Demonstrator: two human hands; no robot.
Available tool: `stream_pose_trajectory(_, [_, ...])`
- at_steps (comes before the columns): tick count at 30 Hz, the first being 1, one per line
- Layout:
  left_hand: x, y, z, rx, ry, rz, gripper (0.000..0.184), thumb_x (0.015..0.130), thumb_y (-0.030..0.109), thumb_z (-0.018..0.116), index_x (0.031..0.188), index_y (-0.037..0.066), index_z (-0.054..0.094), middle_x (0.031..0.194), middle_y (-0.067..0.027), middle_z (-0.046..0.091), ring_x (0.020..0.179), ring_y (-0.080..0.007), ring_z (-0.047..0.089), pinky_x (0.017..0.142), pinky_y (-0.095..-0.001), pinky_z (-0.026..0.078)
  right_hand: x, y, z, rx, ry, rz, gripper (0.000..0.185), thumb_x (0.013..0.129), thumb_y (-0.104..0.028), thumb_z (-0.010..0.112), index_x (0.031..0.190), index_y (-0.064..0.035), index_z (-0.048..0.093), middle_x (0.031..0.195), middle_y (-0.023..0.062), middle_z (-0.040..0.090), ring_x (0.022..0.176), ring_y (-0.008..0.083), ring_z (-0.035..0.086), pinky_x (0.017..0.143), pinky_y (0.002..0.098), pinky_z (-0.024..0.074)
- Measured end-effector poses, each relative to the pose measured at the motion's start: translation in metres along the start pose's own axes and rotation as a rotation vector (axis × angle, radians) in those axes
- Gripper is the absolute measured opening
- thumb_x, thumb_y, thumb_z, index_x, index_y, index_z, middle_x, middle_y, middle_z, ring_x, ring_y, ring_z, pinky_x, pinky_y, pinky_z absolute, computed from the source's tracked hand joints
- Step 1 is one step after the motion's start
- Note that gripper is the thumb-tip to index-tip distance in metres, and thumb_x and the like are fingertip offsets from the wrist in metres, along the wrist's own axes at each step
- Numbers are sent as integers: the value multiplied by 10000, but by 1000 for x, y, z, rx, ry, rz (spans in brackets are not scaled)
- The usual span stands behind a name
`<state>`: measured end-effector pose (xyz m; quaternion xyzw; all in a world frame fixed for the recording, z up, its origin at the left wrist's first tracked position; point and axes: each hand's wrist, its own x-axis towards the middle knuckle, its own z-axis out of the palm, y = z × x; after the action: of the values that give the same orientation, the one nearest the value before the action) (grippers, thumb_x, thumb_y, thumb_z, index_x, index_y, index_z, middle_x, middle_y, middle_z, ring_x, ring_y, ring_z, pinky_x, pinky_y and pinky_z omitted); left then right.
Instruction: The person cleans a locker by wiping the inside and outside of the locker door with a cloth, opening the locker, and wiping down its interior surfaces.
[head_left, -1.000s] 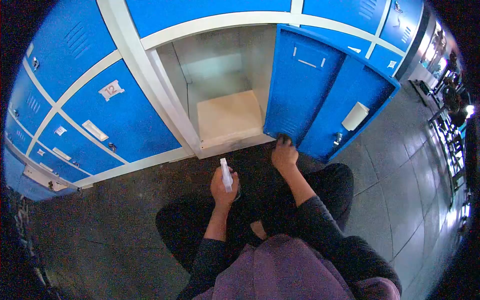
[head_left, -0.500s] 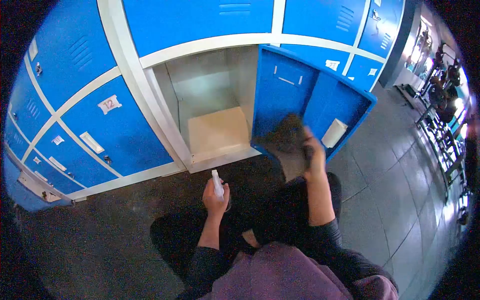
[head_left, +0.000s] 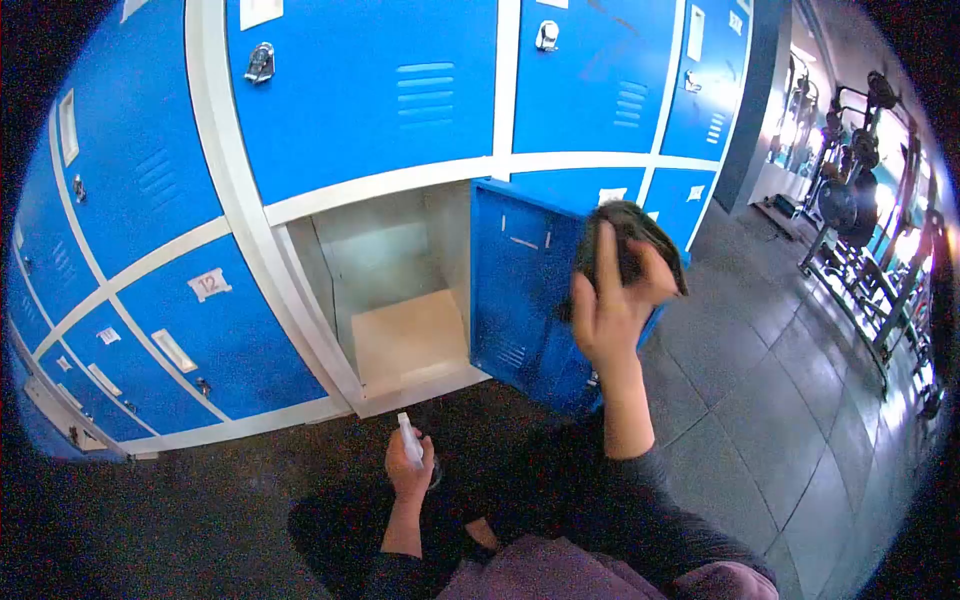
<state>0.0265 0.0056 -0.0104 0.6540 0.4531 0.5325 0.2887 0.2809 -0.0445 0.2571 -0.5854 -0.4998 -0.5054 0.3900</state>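
Observation:
My left hand point(head_left: 408, 470) is wrapped round a spray bottle with a white trigger head point(head_left: 410, 440), held low in front of my legs. Most of the bottle's body is hidden by the fingers. A dark cloth point(head_left: 640, 230) is gripped in my right hand point(head_left: 615, 310), raised at the top outer edge of the open blue locker door point(head_left: 520, 290). The hand and cloth cover part of that door. To the door's left is the open locker compartment point(head_left: 370, 260), with a beige board point(head_left: 410, 335) on its floor.
Closed blue lockers surround the open one, including a door marked 12 point(head_left: 210, 284) at left. Grey floor tiles point(head_left: 740, 400) stretch to the right. Gym equipment point(head_left: 850, 210) with weight plates stands at far right.
My right hand has lifted the cloth from the door's inner face to its upper outer edge. The view has tilted upward. My left hand still holds the spray bottle.

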Motion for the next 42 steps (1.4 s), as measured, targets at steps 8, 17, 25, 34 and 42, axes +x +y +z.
stream_pose_trajectory(8, [1,4,-3,-18,-28,-46,186,746,155,656,859,67,536,744,-70,559,676,-208,576,624,-329,461,26,23,67,-325,35,62,506,799,-346,510,1289,-232,458,1397,110,259,1293,374,167,1028,546,68])
stream_pose_trajectory(17, [-1,-21,9,0,-26,-12,194,744,143,655,877,63,541,742,-80,551,669,-236,577,621,-334,463,-24,33,97,-341,103,40,526,865,-318,444,1288,-8,399,1373,201,240,1253,402,238,1036,561,136])
stream_pose_trajectory(25, [2,4,2,88,-15,46,177,748,127,645,875,61,539,757,-85,547,671,-227,574,630,-332,464,-159,23,105,-200,-135,70,501,856,-283,502,1238,28,415,1354,221,254,1271,422,242,1007,588,182])
stream_pose_trajectory(34, [0,1,-3,72,21,34,181,751,128,645,881,73,531,761,-75,554,674,-219,570,644,-327,459,-53,17,90,-391,1,187,578,860,-367,470,1310,-17,372,1381,205,252,1269,421,206,995,544,167])
stream_pose_trajectory(42, [5,11,-1,89,-21,-29,201,754,181,662,865,76,531,748,-72,559,665,-206,573,622,-324,453,-18,28,100,-401,178,113,541,835,-341,501,1274,-32,436,1296,162,295,1175,345,284,963,480,185])
